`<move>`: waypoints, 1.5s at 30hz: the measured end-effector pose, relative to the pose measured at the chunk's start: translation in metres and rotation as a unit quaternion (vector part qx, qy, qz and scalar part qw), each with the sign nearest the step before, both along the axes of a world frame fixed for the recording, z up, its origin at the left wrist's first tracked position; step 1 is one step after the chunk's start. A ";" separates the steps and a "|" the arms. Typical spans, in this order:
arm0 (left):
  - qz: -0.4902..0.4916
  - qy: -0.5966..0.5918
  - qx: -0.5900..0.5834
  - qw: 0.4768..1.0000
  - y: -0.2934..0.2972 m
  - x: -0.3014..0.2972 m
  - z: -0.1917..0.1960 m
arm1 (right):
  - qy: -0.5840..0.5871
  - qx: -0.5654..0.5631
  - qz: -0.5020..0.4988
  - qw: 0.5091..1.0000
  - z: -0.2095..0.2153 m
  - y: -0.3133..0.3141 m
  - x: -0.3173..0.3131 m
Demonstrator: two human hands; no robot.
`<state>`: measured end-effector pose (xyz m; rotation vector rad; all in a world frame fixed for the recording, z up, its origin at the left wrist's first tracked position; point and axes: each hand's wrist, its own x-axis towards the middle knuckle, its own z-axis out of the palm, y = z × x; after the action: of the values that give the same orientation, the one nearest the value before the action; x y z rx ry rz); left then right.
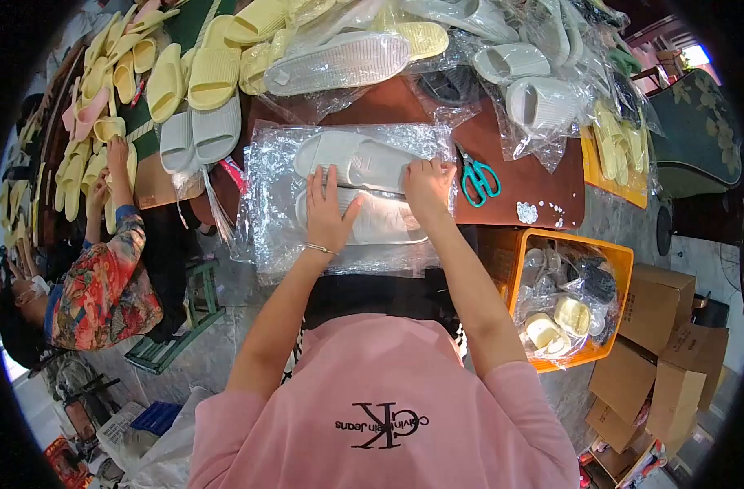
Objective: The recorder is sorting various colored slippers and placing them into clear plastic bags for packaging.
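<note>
A pair of white slippers lies side by side on clear plastic bags (270,151) at the table edge in front of me. My left hand (330,205) rests with fingers spread across the far slipper (376,163) and the near slipper (384,222). At their right ends, my right hand (427,189) has its fingers curled in a pinch by the far slipper's end. What lies between those fingertips is hidden. Teal-handled scissors (479,179) lie on the brown table just right of my right hand.
Yellow slippers (215,69) and bagged white slippers (543,102) crowd the table's far side. An orange crate (620,306) of bagged slippers stands at my right, beside cardboard boxes (657,301). Small clear pieces (527,213) lie near the scissors. Another person (103,285) works at the left.
</note>
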<state>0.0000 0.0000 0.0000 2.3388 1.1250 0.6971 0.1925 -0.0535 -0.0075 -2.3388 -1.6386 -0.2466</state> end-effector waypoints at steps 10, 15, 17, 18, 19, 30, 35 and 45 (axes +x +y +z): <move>0.013 -0.001 -0.053 0.999 0.003 -0.004 0.008 | -0.041 -0.118 0.047 0.991 -0.036 -0.004 0.021; 0.043 0.087 -0.045 0.994 -0.015 0.010 0.003 | 0.296 0.159 -0.020 0.942 -0.011 -0.023 0.023; 0.050 0.066 -0.042 0.996 -0.018 0.003 0.006 | 0.245 0.101 -0.034 0.964 -0.008 -0.034 0.044; 0.072 0.055 -0.037 0.995 -0.020 -0.002 0.005 | 0.267 0.087 -0.006 0.960 0.018 -0.037 0.041; 0.068 0.057 -0.045 0.995 -0.019 -0.001 0.007 | 0.234 0.121 -0.011 0.965 0.025 -0.046 0.053; 0.068 0.056 -0.030 0.996 -0.010 0.006 0.002 | -0.305 0.017 -0.073 0.949 0.060 -0.144 0.140; 0.062 0.048 -0.024 0.997 -0.013 0.005 -0.005 | -0.268 -0.018 -0.226 0.936 0.016 -0.157 0.139; 0.075 0.070 0.001 0.995 -0.012 0.003 0.009 | -0.274 -0.098 -0.244 0.925 0.046 -0.144 0.109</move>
<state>0.0026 -0.0125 0.0090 2.3533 1.3725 0.5924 0.3017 -0.1971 0.0385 -3.0013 -1.2780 -0.9539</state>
